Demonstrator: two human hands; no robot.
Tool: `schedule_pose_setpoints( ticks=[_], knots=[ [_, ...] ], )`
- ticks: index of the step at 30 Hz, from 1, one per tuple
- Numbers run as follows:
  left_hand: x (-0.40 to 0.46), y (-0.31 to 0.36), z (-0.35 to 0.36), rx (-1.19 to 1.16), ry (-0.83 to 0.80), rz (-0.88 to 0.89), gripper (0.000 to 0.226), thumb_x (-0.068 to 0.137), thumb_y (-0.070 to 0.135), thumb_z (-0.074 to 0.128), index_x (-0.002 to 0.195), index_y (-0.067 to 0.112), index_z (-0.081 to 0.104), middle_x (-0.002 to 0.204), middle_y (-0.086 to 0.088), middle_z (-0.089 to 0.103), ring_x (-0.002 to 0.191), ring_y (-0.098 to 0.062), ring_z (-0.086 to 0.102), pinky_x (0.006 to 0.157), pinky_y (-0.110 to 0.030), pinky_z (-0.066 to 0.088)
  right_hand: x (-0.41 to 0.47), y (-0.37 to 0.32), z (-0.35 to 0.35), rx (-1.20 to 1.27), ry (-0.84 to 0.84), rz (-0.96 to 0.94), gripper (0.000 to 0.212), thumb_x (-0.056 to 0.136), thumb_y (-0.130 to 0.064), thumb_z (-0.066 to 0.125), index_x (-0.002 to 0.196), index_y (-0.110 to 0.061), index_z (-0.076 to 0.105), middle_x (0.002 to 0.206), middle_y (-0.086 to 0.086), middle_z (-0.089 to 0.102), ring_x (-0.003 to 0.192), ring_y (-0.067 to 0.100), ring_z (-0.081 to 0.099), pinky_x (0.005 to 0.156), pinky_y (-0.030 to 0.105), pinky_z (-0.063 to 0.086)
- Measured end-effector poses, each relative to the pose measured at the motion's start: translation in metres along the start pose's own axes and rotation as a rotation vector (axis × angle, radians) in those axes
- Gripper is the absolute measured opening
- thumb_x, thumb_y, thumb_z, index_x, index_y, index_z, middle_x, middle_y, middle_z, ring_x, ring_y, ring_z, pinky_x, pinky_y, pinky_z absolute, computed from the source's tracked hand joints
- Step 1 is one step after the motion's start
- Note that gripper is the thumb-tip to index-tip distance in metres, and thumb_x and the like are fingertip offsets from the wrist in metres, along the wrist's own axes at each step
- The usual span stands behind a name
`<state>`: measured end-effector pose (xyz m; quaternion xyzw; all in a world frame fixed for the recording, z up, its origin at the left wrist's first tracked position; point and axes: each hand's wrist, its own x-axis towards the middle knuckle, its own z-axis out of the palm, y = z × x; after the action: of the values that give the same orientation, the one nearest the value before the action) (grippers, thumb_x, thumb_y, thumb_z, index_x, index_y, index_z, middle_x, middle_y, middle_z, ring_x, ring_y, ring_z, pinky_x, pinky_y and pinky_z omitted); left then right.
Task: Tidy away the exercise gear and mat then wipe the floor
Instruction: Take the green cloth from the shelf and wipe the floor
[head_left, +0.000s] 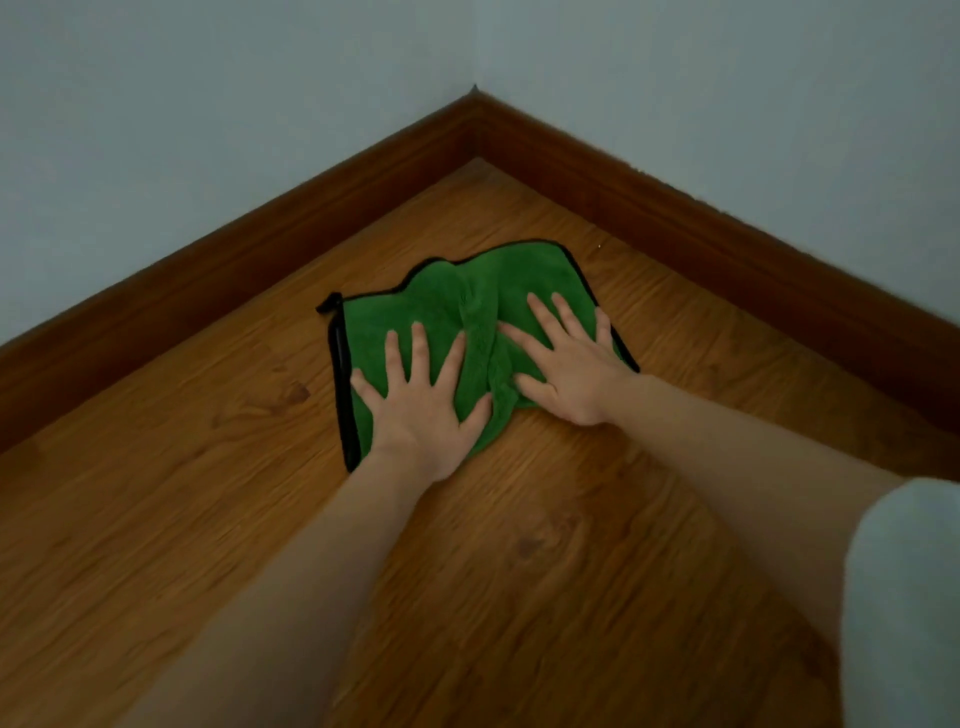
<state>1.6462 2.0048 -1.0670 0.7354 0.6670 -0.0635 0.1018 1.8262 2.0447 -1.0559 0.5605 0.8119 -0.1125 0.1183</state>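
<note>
A green cloth with a black hem (457, 301) lies spread on the wooden floor (208, 519) near a room corner. My left hand (421, 405) presses flat on the cloth's left half, fingers straight and spread. My right hand (566, 364) presses flat on its right half, fingers likewise spread. The cloth bunches into a ridge between the two hands. No exercise gear or mat shows in this view.
Dark wooden skirting boards (260, 249) run along both pale walls and meet at the corner (475, 130) just beyond the cloth. A pale sleeve (904, 597) fills the lower right edge.
</note>
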Motion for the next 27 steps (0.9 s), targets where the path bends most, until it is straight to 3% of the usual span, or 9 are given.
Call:
schedule_pose_setpoints(
  ticks=[9,14,19,27],
  knots=[
    [0.052,-0.004,-0.015,-0.025,-0.013,-0.105,0.07,0.088,0.068,0.012,0.146,0.039,-0.015,0.155,-0.005,-0.022,0.141,-0.034,-0.019,0.104,-0.069,-0.002,0.041,0.008,-0.009,0.035,0.033,0.065,0.059,0.096,-0.053,0.02,0.147,-0.042,-0.009,0.157,0.0,-0.021,0.143,0.023,-0.02,0.111,0.057,-0.01],
    [0.051,0.003,-0.026,-0.028,-0.116,-0.165,0.069,0.09,0.067,0.011,0.145,0.037,-0.018,0.154,-0.005,-0.026,0.141,-0.033,-0.021,0.107,-0.066,-0.002,0.042,0.007,-0.013,0.057,-0.02,0.069,0.058,0.098,-0.05,0.018,0.147,-0.04,-0.011,0.156,0.0,-0.024,0.143,0.023,-0.022,0.111,0.056,-0.011],
    [0.023,0.007,-0.032,-0.016,-0.256,-0.19,0.066,0.094,0.061,0.012,0.144,0.034,-0.021,0.152,-0.005,-0.029,0.141,-0.031,-0.022,0.111,-0.06,0.0,0.021,-0.002,-0.011,0.094,-0.056,0.073,0.058,0.1,-0.045,0.018,0.147,-0.037,-0.014,0.155,0.003,-0.025,0.142,0.023,-0.023,0.113,0.052,-0.013],
    [-0.05,-0.001,-0.01,0.017,-0.256,-0.117,0.064,0.094,0.059,0.008,0.142,0.034,-0.026,0.152,-0.005,-0.031,0.141,-0.031,-0.023,0.112,-0.059,0.001,-0.053,-0.008,0.012,0.078,-0.073,-0.005,0.058,0.099,-0.045,0.019,0.146,-0.038,-0.015,0.154,0.002,-0.028,0.142,0.023,-0.025,0.112,0.049,-0.014]
  ],
)
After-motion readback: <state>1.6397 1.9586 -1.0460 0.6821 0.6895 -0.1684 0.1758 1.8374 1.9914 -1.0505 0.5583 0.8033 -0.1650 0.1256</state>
